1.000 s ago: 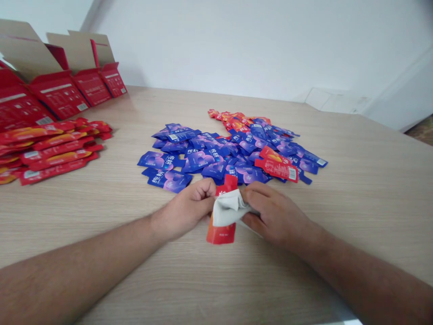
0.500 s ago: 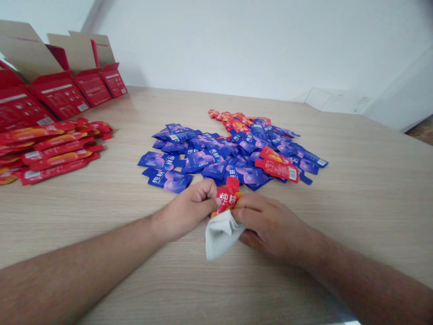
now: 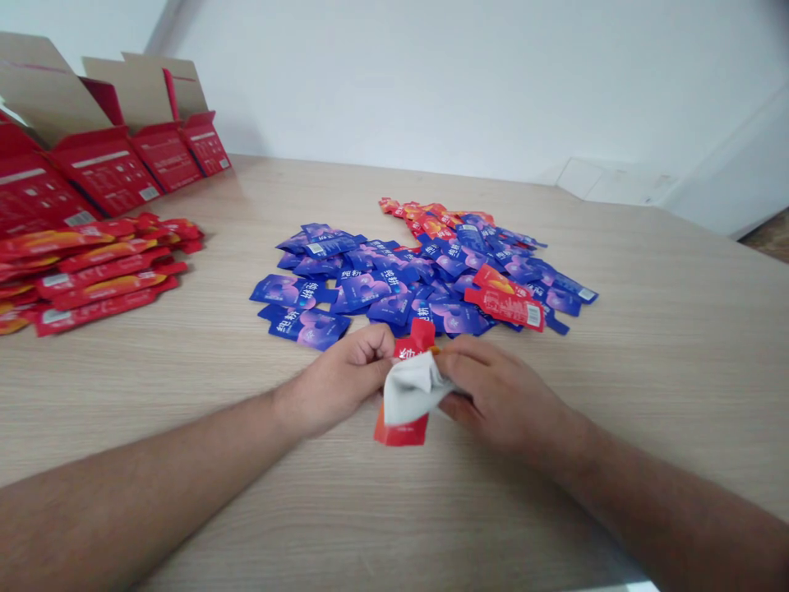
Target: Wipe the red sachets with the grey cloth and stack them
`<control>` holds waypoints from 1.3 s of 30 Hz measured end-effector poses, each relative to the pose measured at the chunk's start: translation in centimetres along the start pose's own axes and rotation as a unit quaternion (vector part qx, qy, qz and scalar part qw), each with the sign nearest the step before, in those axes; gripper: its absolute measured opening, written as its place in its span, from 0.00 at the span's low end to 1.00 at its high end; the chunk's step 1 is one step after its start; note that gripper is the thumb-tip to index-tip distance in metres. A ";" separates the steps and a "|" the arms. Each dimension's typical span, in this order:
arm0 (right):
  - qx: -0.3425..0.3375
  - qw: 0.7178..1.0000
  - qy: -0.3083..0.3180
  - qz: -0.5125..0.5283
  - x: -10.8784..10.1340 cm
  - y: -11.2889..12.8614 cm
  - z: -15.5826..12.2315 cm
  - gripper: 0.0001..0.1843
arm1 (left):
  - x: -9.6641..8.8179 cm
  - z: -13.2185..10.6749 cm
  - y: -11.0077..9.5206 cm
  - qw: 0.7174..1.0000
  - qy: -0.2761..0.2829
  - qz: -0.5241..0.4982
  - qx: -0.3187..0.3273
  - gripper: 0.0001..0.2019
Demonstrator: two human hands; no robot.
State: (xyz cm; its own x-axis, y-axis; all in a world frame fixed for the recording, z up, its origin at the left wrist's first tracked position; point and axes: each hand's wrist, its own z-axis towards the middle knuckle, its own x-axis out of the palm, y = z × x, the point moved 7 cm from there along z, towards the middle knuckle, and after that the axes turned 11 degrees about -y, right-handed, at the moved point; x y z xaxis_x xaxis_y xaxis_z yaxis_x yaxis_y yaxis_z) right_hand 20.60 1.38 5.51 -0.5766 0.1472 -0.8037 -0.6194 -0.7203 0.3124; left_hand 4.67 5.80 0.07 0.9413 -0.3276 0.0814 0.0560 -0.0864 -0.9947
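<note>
Close to me over the table, my left hand pinches the left edge of a red pouch with white lettering and a narrow top. A folded white cloth is closed in my right hand and lies across the pouch's front, hiding its middle. The pouch's red top and lower end show above and below the cloth. Whether my right fingers also grip the pouch, I cannot tell. Just beyond my hands spreads a heap of blue pouches, with a red pouch lying on its right part.
More red pouches lie at the heap's far side. On the left, red pouches are stacked in front of several open red cartons with raised flaps. A white wall rises behind the wooden table.
My right hand has moved the cloth upward over the pouch's lettering, and the pouch's lower end is now uncovered. My left hand has hardly moved.
</note>
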 end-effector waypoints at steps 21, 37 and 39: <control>0.058 0.997 -0.047 -0.014 -0.6 -1.7 0.3 0.03 | -0.1 0.1 0.4 1.000 0.013 0.001 -0.005 0.15; 0.020 0.998 0.032 0.041 0.4 -0.6 0.0 0.05 | -0.1 0.0 0.1 1.000 0.003 0.010 0.001 0.17; 0.001 0.997 0.059 0.052 0.8 0.2 -0.2 0.05 | -0.1 -0.1 0.0 1.000 -0.001 0.009 0.002 0.16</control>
State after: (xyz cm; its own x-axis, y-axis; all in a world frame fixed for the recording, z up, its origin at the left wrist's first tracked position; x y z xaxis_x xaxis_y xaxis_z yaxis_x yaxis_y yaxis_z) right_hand 20.11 1.18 4.85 -0.5715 -0.0092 -0.8206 -0.5604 -0.7261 0.3985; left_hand 4.56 5.77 0.02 0.9428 -0.3274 0.0629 0.0399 -0.0765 -0.9963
